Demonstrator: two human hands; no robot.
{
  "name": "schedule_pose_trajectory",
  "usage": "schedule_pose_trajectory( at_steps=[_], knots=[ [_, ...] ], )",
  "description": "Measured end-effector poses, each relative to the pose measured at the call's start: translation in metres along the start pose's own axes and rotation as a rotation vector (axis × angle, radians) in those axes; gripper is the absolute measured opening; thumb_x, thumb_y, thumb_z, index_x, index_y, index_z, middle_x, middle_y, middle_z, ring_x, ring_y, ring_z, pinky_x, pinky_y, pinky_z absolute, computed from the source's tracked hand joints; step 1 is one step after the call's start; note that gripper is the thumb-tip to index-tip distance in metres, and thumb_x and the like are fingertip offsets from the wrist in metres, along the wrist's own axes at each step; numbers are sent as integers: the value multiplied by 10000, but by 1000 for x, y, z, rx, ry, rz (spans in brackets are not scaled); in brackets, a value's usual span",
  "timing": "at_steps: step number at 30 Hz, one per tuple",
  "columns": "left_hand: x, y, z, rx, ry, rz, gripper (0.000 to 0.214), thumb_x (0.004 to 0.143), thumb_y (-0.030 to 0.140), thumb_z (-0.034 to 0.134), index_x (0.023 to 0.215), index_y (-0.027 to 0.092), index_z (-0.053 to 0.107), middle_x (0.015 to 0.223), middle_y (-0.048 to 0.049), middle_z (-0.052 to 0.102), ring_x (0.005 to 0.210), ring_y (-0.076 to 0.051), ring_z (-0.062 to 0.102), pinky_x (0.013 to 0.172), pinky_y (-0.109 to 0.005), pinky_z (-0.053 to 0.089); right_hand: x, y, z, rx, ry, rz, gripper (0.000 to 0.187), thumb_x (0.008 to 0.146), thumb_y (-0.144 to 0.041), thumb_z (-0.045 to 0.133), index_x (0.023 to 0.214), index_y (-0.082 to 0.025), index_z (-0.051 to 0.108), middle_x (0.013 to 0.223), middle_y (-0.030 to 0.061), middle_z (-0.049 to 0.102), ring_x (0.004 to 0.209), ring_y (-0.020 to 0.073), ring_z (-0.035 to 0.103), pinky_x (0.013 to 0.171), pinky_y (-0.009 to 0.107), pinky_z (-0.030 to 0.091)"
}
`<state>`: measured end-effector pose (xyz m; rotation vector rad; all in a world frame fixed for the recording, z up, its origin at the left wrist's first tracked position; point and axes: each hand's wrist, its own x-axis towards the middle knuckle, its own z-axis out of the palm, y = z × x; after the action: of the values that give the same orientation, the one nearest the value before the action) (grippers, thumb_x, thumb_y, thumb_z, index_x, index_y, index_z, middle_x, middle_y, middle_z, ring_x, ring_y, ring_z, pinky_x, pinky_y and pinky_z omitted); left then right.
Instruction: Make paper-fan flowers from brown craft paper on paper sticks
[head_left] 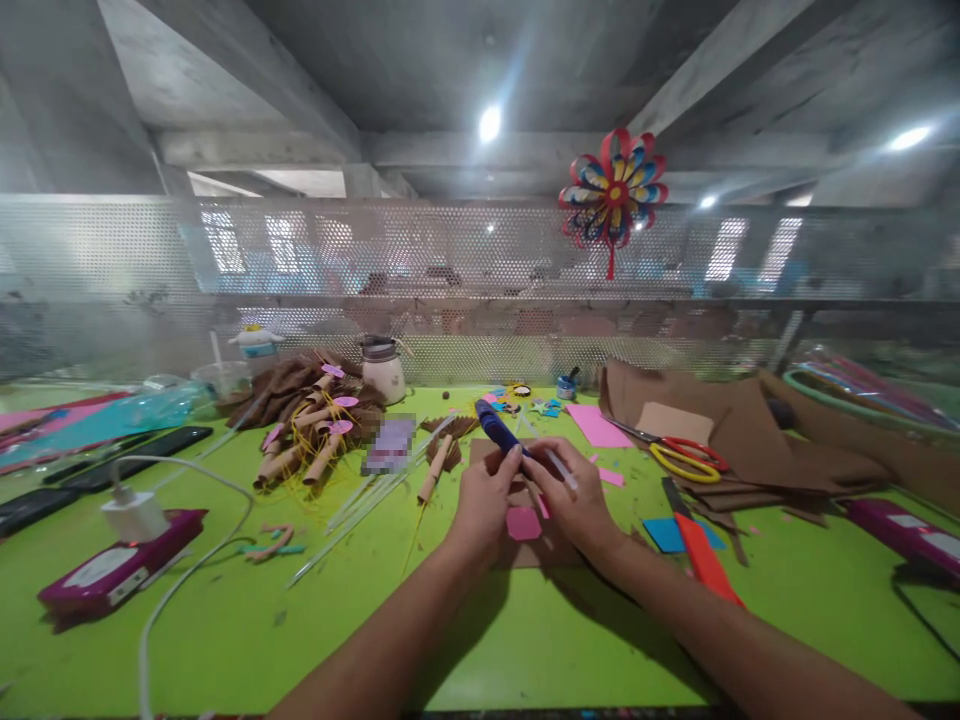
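Note:
My left hand (484, 495) is closed around the near end of a dark blue elongated tool (496, 425), whose kind I cannot make out. Fingers of my right hand (568, 490) are closed at the same end, meeting my left thumb. A short whitish translucent stick (562, 470) shows at the right fingers, and a bit of pink paper peeks out below them. Beneath both hands lies a brown paper sheet (540, 555) with a pink paper piece (523, 522) on it. A rolled brown paper tube (436, 470) with a yellow string rests left of my hands.
Red-and-yellow-handled scissors (686, 460) lie beside brown sheets (750, 440) at right, near an orange-handled cutter (705, 560). Clear rods (337, 535), paper tubes with pink tags (322, 455) and a white charger (135, 515) on a purple power bank (120, 570) occupy the left. A bottle (383, 370) stands behind.

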<state>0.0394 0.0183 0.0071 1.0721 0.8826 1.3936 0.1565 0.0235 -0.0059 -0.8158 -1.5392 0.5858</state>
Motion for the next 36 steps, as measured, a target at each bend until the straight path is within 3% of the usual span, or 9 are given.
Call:
schedule_pose_trajectory(
  at_steps=[4, 7, 10, 12, 15, 22, 28, 32, 36],
  knots=[
    [1, 3, -4, 16, 19, -32, 336, 737, 401, 663, 922, 121, 672, 893, -106, 707, 807, -212, 662, 754, -338, 517, 4, -3, -6, -195, -71, -100, 184, 881, -325, 512, 952, -191, 616, 916, 72, 658, 877, 202, 610, 797, 331, 480],
    [4, 3, -5, 93, 69, 3, 262, 768, 371, 638, 862, 126, 642, 853, -97, 701, 766, -198, 660, 740, -344, 532, 10, -9, -23, -306, -13, -134, 247, 910, -340, 460, 937, -189, 654, 915, 82, 660, 913, 219, 588, 837, 365, 451],
    [6, 0, -5, 149, 104, 20, 229, 786, 353, 623, 832, 129, 616, 814, -90, 690, 706, -183, 652, 676, -333, 541, 13, -27, -43, -227, 44, -142, 301, 929, -377, 429, 1015, -203, 659, 821, 46, 650, 796, 183, 591, 755, 326, 464],
    [6, -1, -5, 173, 93, 25, 232, 787, 359, 618, 828, 130, 617, 786, -81, 684, 685, -180, 647, 642, -321, 540, 11, -43, -51, -179, 94, -219, 331, 941, -390, 401, 1032, -219, 669, 775, 28, 612, 735, 159, 566, 698, 302, 454],
    [5, -2, -5, 208, 91, 29, 236, 770, 362, 631, 826, 133, 630, 777, -76, 683, 666, -179, 641, 616, -314, 540, 4, -62, -55, -118, 102, -323, 402, 956, -415, 348, 951, -229, 704, 721, 25, 577, 665, 145, 539, 628, 292, 434],
    [2, -1, -6, 295, 147, 63, 232, 728, 363, 660, 777, 136, 655, 699, -63, 668, 566, -151, 594, 517, -275, 490, -3, -61, -50, -94, 194, -361, 350, 958, -307, 380, 865, -214, 704, 651, 19, 590, 612, 142, 559, 618, 306, 439],
    [2, -3, -6, 405, 161, 85, 207, 725, 358, 630, 684, 157, 604, 621, -24, 620, 537, -143, 570, 472, -244, 443, 1, -51, -50, -108, 190, -319, 252, 921, -288, 474, 824, -203, 691, 643, 15, 597, 606, 140, 564, 591, 296, 455],
    [1, -4, -10, 459, 161, 147, 217, 735, 377, 615, 708, 164, 587, 633, -18, 605, 567, -144, 555, 504, -245, 436, 1, -48, -50, -67, 219, -145, 107, 820, -289, 636, 800, -197, 686, 707, 17, 645, 627, 146, 609, 602, 291, 509],
    [0, -3, -13, 551, 188, 218, 244, 753, 416, 604, 706, 178, 579, 627, -12, 593, 566, -139, 529, 549, -251, 414, -1, -47, -52, -44, 220, -21, 142, 774, -299, 684, 880, -206, 705, 765, 28, 699, 672, 177, 667, 633, 305, 558]
  ],
)
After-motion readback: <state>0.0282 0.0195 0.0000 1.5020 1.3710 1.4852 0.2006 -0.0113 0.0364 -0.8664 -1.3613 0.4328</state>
